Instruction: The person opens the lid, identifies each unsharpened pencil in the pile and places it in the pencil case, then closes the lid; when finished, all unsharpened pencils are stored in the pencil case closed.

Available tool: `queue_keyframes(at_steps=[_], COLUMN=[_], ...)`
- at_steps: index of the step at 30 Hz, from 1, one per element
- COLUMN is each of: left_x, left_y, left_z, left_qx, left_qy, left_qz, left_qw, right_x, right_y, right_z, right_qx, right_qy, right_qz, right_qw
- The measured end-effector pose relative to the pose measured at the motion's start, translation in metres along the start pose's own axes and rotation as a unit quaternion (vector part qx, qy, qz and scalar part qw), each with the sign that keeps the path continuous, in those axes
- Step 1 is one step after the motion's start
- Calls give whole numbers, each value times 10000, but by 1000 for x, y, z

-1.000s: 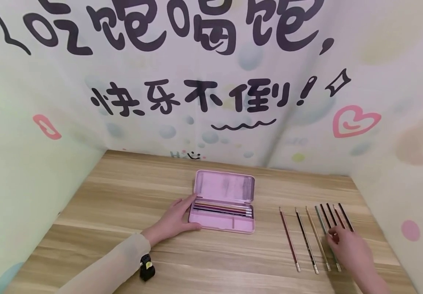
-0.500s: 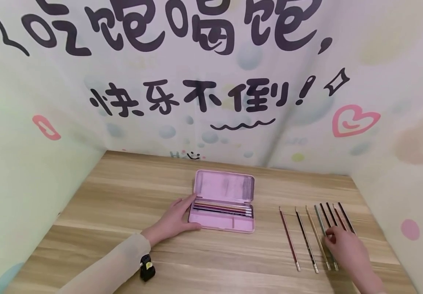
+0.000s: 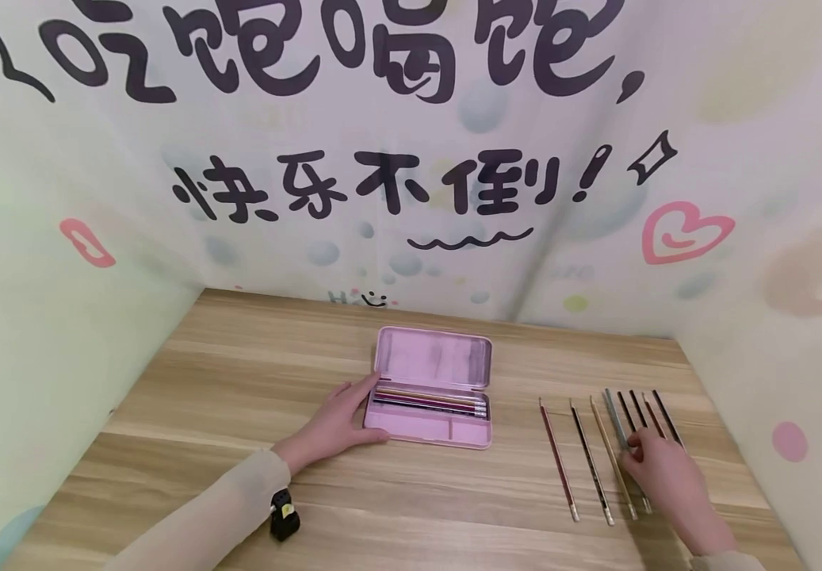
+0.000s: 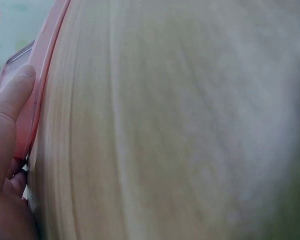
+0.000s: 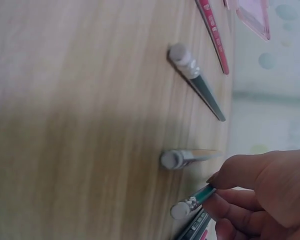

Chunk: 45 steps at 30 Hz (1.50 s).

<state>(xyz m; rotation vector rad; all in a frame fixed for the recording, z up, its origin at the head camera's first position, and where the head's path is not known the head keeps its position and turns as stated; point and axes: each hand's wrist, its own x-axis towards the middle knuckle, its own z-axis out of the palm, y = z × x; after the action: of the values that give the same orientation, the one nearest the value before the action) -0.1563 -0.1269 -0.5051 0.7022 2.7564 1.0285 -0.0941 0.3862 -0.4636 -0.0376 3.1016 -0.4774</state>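
Note:
A pink pencil case (image 3: 433, 358) lies with its lid raised at the middle of the table, several pencils (image 3: 428, 403) in its back compartment. My left hand (image 3: 335, 419) holds the case by its left end, thumb at the front edge and forefinger near the hinge; the left wrist view shows the thumb along the case's pink side (image 4: 42, 65). On the right, my right hand (image 3: 667, 476) pinches a green pencil (image 3: 616, 416) between thumb and fingers. Seen from the right wrist, that pencil's eraser end (image 5: 187, 206) points out of the grip, its tip hidden.
Left of the right hand lie a dark red pencil (image 3: 559, 461), a black pencil (image 3: 591, 464) and a plain wood pencil (image 3: 606, 440). More dark pencils (image 3: 667, 416) lie partly under the right hand. A printed cloth wall (image 3: 382, 270) rises behind the wooden table (image 3: 239, 357).
My right hand has shifted slightly left, and the green pencil has moved with it, closer to the plain wood pencil. The left hand stays on the pencil case.

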Motion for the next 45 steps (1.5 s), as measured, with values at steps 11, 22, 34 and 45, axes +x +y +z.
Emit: queue_keyframes(at_steps=[11,22,34,45], left_x=[-1,-2,-1,1], left_y=[0,2,1,1], left_z=[-2,-4,-3,-2], left_qx=[-37,-62,-69,-14], left_qy=[-37,-40,-59,-38], left_qz=[-7,-39,-18,68], left_qw=[10000,10000,10000,10000], right_x=[1,5,14,24], right_y=[-18,-47,-86,-111], right_z=[-7,-15,-24,-19], right_qx=[-51,-109,-102,-114], right_qy=[327,534,511,561], right_qz=[-364,-664,-1116,-1499], right_qw=[9988,9963,9924,9870])
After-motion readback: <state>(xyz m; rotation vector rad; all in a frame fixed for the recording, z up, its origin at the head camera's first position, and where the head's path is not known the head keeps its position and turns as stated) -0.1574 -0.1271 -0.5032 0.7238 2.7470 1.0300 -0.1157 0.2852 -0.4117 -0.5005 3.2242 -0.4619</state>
